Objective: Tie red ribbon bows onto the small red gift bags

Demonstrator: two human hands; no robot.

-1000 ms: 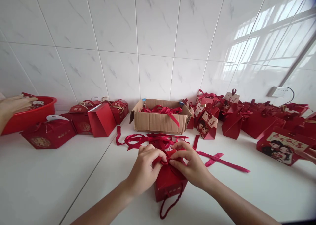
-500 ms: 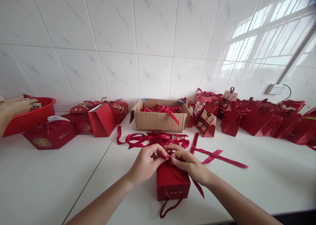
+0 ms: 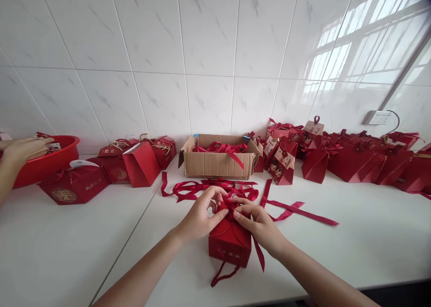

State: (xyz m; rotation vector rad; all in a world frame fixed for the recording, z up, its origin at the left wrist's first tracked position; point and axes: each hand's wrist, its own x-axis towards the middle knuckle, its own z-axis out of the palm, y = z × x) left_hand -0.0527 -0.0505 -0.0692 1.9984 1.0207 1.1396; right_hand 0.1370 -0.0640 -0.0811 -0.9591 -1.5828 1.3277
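A small red gift box [image 3: 230, 242] stands on the white table in front of me, a twisted red cord handle [image 3: 225, 278] hanging from its near side. On its top is a dark red ribbon [image 3: 230, 204], looped into what looks like a bow, with one tail [image 3: 258, 255] trailing down at the right. My left hand [image 3: 204, 215] curls round the ribbon from the left, thumb and fingers on its loops. From the right my right hand [image 3: 256, 221] pinches the ribbon close to the knot. Fingertips partly hide the knot.
Loose ribbons [image 3: 191, 188] lie behind the gift box. A cardboard box [image 3: 218, 164] of ribbons stands by the tiled wall. Red gift boxes [image 3: 76, 183] line the left, many red bags [image 3: 357, 161] the right. Another person's hand [image 3: 25, 150] reaches into a red basin [image 3: 67, 154].
My left thumb and fingers have spread from a tight pinch to round the ribbon loops. The gift box has shifted slightly left and away. The other person's hand has moved right.
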